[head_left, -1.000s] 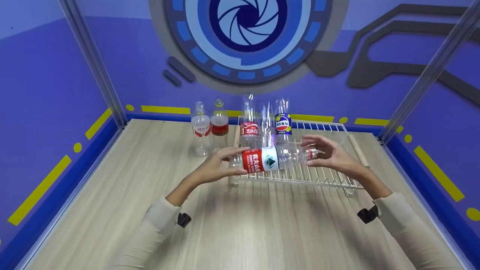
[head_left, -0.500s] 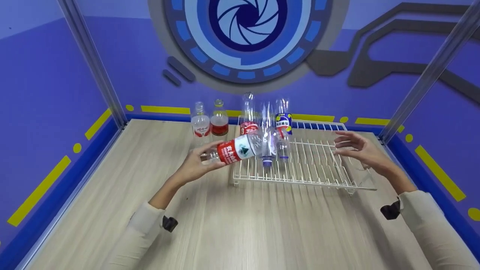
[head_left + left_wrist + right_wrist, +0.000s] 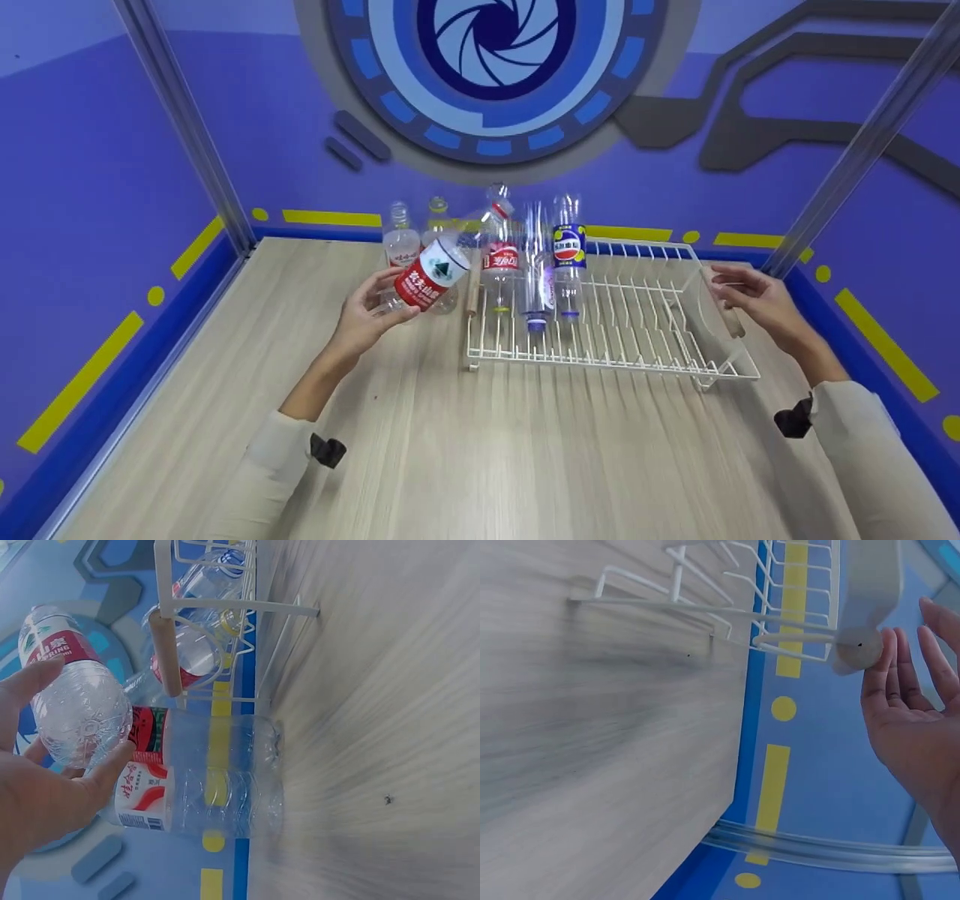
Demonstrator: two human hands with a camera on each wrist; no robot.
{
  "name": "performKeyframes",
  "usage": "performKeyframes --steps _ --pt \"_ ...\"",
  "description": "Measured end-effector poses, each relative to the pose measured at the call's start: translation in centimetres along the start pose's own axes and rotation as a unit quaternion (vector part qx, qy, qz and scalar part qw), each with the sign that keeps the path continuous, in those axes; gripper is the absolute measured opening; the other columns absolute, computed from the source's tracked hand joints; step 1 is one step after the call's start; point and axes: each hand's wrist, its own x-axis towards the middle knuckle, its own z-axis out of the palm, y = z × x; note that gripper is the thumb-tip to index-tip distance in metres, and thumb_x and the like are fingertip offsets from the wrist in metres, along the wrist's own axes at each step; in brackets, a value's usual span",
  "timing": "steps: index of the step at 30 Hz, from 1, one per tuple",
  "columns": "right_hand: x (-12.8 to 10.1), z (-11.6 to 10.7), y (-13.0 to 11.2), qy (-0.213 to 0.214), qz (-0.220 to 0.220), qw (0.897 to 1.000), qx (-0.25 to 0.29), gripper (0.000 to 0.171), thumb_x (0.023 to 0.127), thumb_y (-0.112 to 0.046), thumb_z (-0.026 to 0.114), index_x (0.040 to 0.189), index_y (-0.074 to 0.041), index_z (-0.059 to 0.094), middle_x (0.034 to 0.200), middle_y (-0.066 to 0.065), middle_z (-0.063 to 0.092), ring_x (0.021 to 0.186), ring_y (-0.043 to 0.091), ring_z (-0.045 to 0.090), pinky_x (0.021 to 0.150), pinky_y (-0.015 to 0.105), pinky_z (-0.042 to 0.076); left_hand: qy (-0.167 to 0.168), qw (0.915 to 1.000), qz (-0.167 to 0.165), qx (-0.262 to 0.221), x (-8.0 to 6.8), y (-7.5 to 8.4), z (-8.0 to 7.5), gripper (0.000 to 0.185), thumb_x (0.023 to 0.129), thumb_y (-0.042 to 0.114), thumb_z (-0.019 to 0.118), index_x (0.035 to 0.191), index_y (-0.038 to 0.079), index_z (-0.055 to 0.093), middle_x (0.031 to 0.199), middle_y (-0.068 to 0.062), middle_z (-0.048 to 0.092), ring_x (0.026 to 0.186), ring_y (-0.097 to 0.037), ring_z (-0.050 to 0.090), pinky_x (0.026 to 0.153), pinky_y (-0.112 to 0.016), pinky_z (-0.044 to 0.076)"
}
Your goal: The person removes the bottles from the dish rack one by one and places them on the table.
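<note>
My left hand [image 3: 364, 319] grips a clear plastic bottle [image 3: 431, 276] by its lower part, its label red and white. The bottle is tilted, with its neck pointing up and right. In the left wrist view, the bottle's ridged base [image 3: 86, 727] faces the camera between thumb and fingers. At the right end of a white wire rack [image 3: 600, 366], my right hand [image 3: 765, 307] is beside the wooden handle [image 3: 731, 321]. Its fingers are loosely bent, and the fingertips appear to touch the handle end [image 3: 859, 649] in the right wrist view.
Upside down in the rack stand a red-label bottle [image 3: 500, 256], a purple-capped clear bottle [image 3: 534, 277] and a blue-label bottle [image 3: 569, 246]. Left of the rack, a white-and-red-label bottle [image 3: 400, 238] and another bottle [image 3: 217, 736] stand upright on the wooden table [image 3: 480, 457].
My right hand has left the held bottle's neck and moved right to the rack's handle. The left hand has carried the bottle left and turned its neck upward.
</note>
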Motion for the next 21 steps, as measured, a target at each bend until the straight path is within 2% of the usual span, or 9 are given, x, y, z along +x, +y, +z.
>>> performKeyframes --steps 3,7,12,14,17,21 --pt "-0.2 -0.3 0.5 0.008 0.015 0.999 -0.036 0.041 0.101 -0.015 0.065 0.139 -0.003 0.06 0.11 -0.016 0.071 0.095 -0.002 0.068 0.078 0.014 0.054 0.014 0.9998 -0.004 -0.016 0.0 -0.4 -0.4 0.065 0.091 0.012 0.077 0.148 0.013 0.047 0.144 -0.014 0.054 0.129 -0.029 0.053 0.105 -0.043 0.048" --pt "-0.5 -0.7 1.1 0.006 0.04 0.998 -0.054 0.046 0.102 -0.021 0.063 0.144 -0.002 0.055 0.111 -0.021 0.067 0.097 -0.006 0.066 0.081 0.012 0.053 0.025 0.999 -0.018 -0.033 0.1 -0.7 -1.0 0.067 0.093 0.013 0.075 0.152 0.014 0.043 0.149 -0.011 0.051 0.131 -0.027 0.051 0.102 -0.036 0.049" --pt "-0.9 -1.5 1.9 -0.035 0.083 0.994 -0.069 0.054 0.106 -0.031 0.056 0.153 -0.006 0.044 0.119 -0.025 0.059 0.1 -0.007 0.061 0.081 0.014 0.053 0.026 0.9975 -0.039 -0.054 0.1 -0.8 -1.7 0.071 0.095 0.014 0.072 0.157 0.015 0.037 0.155 -0.009 0.043 0.134 -0.027 0.047 0.099 -0.027 0.051" --pt "-1.1 -1.6 2.4 -0.057 0.096 0.993 -0.041 0.053 0.108 -0.03 0.052 0.155 -0.009 0.04 0.12 -0.022 0.06 0.102 -0.005 0.061 0.081 0.017 0.054 0.028 0.9966 -0.042 -0.065 0.2 -0.9 -1.9 0.072 0.095 0.013 0.072 0.157 0.014 0.035 0.154 -0.008 0.043 0.132 -0.027 0.048 0.095 -0.024 0.052" --pt "-1.3 -1.7 3.2 -0.075 0.103 0.991 0.037 0.047 0.109 -0.023 0.049 0.154 -0.014 0.041 0.118 -0.013 0.066 0.1 0.001 0.064 0.079 0.021 0.056 0.03 0.9953 -0.042 -0.082 0.2 -1.0 -2.1 0.074 0.095 0.011 0.071 0.158 0.015 0.034 0.152 -0.008 0.042 0.128 -0.028 0.05 0.092 -0.022 0.054" --pt "-1.6 -1.7 4.1 -0.089 0.098 0.984 0.116 0.043 0.11 -0.016 0.046 0.152 -0.019 0.043 0.115 -0.006 0.07 0.099 0.006 0.066 0.079 0.023 0.058 0.034 0.995 -0.043 -0.083 0.4 -1.2 -2.4 0.076 0.096 0.013 0.07 0.16 0.016 0.029 0.152 -0.009 0.04 0.127 -0.026 0.048 0.096 -0.023 0.052"
